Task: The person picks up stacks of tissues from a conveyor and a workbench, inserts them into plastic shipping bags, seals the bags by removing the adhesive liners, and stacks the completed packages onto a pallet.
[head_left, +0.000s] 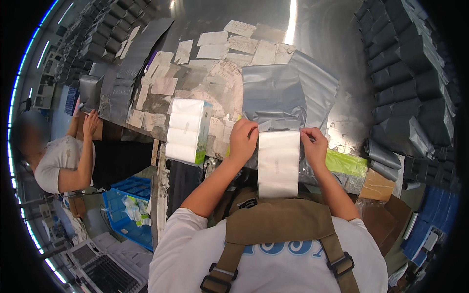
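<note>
A grey plastic mailing bag (273,90) lies flat on the table in front of me, its mouth toward my body. At that mouth is a white plastic-wrapped pack (278,166), apparently paper rolls, reaching back over the table's near edge. My left hand (244,140) pinches the left corner of the bag's mouth with thumb and finger. On the other side, my right hand (314,145) is closed at the right corner in the same way. How far the pack sits inside the bag is hard to see. Another grey bag (320,83) lies fanned out beneath the first.
A second white roll pack (184,129) with a green end stands left of my hands. Stacked grey packages (405,63) line the right side. Worn paper labels (212,44) cover the tabletop. A co-worker (68,161) handles a grey package at far left, near a blue crate (122,215).
</note>
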{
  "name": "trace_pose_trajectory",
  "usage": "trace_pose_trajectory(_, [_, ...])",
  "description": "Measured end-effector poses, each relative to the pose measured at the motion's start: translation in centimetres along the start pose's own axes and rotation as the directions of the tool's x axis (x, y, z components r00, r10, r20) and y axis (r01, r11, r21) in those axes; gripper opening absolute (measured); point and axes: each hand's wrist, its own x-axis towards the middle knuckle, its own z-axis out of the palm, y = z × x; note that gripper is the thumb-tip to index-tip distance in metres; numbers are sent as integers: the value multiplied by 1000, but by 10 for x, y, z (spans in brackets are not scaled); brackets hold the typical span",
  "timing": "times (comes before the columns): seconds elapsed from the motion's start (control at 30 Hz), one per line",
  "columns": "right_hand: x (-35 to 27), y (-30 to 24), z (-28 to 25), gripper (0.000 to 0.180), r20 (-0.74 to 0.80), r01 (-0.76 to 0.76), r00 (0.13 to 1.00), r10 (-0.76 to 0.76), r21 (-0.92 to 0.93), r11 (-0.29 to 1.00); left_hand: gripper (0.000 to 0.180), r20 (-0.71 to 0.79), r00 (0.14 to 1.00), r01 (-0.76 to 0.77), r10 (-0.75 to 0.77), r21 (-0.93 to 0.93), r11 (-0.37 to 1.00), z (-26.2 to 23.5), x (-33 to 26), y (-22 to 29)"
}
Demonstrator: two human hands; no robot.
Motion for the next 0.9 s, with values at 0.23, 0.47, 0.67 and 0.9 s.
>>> trace_pose_trajectory(0.23, [-23, 4, -3, 11, -121, 504, 849, -514, -108, 857, 24, -88, 895, -419, 438, 175, 891, -9, -17, 8])
trace_pose_trajectory(0.47, [-20, -15, -4, 13, -59, 232, 972, -226, 110, 967, 23, -66, 943, -319, 325, 84, 944, -16, -25, 14])
trace_pose_trajectory(0.67, [-18, 5, -16, 17, -26, 661, 735, -678, -197, 724, 22, 62, 843, -535, 535, -13, 845, -10, -34, -5])
trace_pose_trajectory(0.9, [-6, 11, -6, 22, -19, 292, 953, -302, -206, 934, 30, 29, 972, -235, 233, 152, 960, 24, -7, -24])
